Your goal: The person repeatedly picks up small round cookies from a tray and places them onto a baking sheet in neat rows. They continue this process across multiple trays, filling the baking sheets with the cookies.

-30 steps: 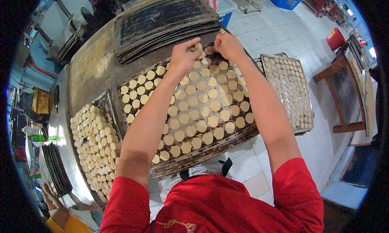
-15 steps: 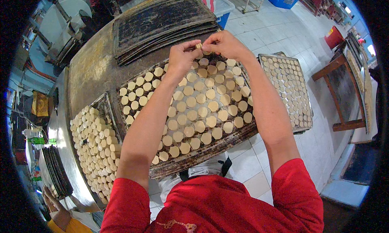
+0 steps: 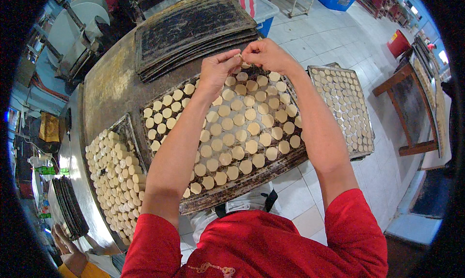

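Observation:
Rows of pale dough rounds [image 3: 250, 114] lie flat on a dark baking tray [image 3: 261, 174] in front of me. At the tray's far edge, my left hand [image 3: 219, 71] is closed, its thumb and fingers pinching a small piece of dough [image 3: 239, 57], mostly hidden by the fingers. My right hand [image 3: 267, 55] meets it there, fingertips pinched together against the dough. Just under the right fingertips, another dough round [image 3: 246, 65] shows at the end of a row. Both forearms reach over the tray and cover some of the rounds.
A tray piled with stacked dough rounds [image 3: 116, 174] stands at the left. Stacked dark baking trays [image 3: 193, 33] lie beyond my hands. Another filled tray [image 3: 341, 106] is at the right. A wooden table [image 3: 411, 104] stands farther right. At the lower left is another person's hand [image 3: 68, 249].
Both hands stay at the tray's far edge, the right fingertips slightly shifted. The dough between the left fingers shows less than before. The view has moved a little.

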Demonstrator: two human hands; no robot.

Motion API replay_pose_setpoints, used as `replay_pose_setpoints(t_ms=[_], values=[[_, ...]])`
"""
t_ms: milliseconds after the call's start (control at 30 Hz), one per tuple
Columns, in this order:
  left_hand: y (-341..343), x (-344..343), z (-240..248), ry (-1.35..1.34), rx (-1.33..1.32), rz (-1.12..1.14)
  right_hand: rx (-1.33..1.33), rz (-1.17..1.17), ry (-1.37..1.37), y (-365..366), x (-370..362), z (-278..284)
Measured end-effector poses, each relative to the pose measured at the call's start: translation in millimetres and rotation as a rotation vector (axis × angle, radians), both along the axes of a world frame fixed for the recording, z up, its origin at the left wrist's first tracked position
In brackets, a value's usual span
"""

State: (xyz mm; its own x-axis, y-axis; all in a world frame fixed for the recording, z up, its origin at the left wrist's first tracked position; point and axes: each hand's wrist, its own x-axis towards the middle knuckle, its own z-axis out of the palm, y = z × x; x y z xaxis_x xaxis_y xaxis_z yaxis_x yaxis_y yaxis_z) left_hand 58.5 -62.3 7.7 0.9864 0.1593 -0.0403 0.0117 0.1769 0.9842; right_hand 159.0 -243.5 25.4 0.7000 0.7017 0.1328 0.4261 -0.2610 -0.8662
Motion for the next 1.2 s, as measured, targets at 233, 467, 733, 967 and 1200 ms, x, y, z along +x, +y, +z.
replay_pose_setpoints(t_ms=[233, 467, 733, 967, 1200], values=[[0.3, -0.2, -0.2, 0.006, -0.080, 0.036, -0.490, -0.222, -0.386, -21.5, 26.3, -4.8], [-9.7, -9.1, -3.3, -0.020, 0.093, 0.051, -0.147, 0.041, -0.060, -6.3, -6.1, 9.6], [-15.1, -27.8, -5.9, 0.029, 0.063, 0.172, -0.108, 0.092, 0.107, -5.6, -17.8, 5.7], [-14.4, -30.2, -7.6, 0.094, -0.021, 0.165, -0.339, 0.031, -0.297, -14.6, 2.7, -12.8], [-18.7, -21.0, -8.7, 0.069, 0.030, 0.096, -0.171, 0.023, -0.088, -17.0, -10.8, 6.7]])
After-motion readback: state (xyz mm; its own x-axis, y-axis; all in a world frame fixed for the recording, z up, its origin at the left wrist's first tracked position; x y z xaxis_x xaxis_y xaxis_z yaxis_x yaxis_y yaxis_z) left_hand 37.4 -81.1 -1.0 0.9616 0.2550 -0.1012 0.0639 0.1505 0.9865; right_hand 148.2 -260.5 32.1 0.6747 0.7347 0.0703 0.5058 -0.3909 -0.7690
